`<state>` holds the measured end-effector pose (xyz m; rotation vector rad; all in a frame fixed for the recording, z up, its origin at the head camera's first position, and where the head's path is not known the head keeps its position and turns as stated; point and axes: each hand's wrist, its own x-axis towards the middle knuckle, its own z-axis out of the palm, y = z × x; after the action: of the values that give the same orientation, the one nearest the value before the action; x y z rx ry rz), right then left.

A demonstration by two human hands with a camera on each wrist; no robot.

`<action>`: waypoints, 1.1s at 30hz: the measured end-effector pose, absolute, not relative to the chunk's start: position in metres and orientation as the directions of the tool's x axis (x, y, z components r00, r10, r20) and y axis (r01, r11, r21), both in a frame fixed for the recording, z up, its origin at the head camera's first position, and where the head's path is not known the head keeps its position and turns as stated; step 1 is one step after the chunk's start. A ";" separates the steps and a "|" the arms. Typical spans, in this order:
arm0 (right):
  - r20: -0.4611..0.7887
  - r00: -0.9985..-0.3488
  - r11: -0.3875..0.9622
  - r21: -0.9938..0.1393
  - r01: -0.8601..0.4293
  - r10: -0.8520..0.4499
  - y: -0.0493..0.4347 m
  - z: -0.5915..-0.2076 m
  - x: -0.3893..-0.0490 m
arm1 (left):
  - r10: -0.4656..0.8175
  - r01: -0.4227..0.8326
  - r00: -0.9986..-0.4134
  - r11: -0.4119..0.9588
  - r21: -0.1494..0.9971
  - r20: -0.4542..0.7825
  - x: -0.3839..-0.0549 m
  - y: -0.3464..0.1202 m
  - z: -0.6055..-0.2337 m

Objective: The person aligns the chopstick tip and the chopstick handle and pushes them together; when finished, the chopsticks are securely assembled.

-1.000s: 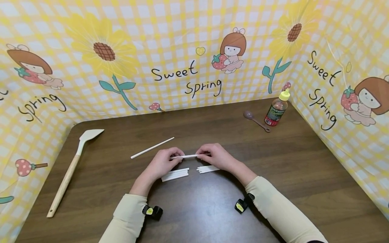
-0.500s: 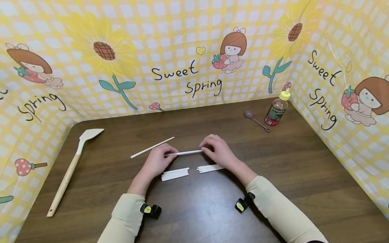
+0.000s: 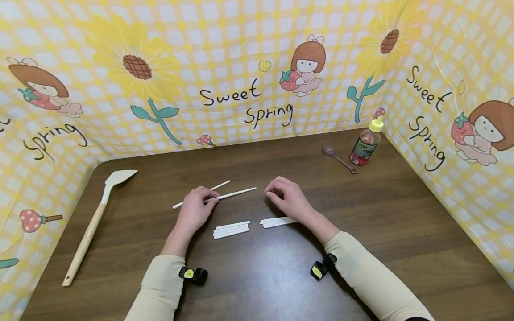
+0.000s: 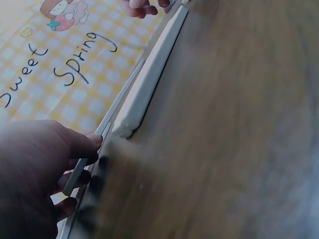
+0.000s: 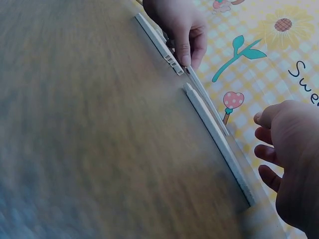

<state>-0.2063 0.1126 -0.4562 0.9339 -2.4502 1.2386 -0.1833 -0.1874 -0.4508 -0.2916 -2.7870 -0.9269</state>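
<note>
My left hand (image 3: 194, 208) pinches a thin white stick (image 3: 237, 193) near one end, thumb against fingers. The stick's other end points right and slightly away from me. Behind that hand lies another white stick (image 3: 221, 184), partly hidden by it. Nearer to me, several white sticks lie side by side in a left group (image 3: 231, 230); a right group (image 3: 276, 222) runs partly under my right forearm. My right hand (image 3: 291, 199) hovers right of the held stick's tip, its fingers loosely curved around nothing. In the right wrist view its fingers (image 5: 266, 154) are apart from the sticks.
A spatula (image 3: 93, 227) with a white head and wooden handle lies at the left. At the back right are a brownish spoon (image 3: 339, 159) and a bottle with a yellow cap (image 3: 364, 145). A checked, printed cloth (image 3: 237, 129) stands around the brown table (image 3: 261, 276).
My right hand has let go of the stick that both hands held. My left hand has carried it left and away from me, toward the lone stick.
</note>
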 end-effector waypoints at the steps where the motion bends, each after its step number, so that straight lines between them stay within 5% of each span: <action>1: 0.472 -0.768 0.437 -0.635 -0.637 -0.433 0.113 -0.456 -0.206 | 0.120 0.240 -0.962 0.794 0.559 0.244 -0.183 -0.189 -0.451; 33: 0.418 -0.779 0.431 -0.661 -0.614 -0.468 0.114 -0.460 -0.208 | 0.019 0.131 -0.967 0.894 0.429 0.256 -0.185 -0.221 -0.444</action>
<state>-0.2083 0.1138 -0.4595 0.9585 -2.5082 1.2691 -0.1848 -0.2215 -0.4441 -0.1134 -2.8149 -0.6628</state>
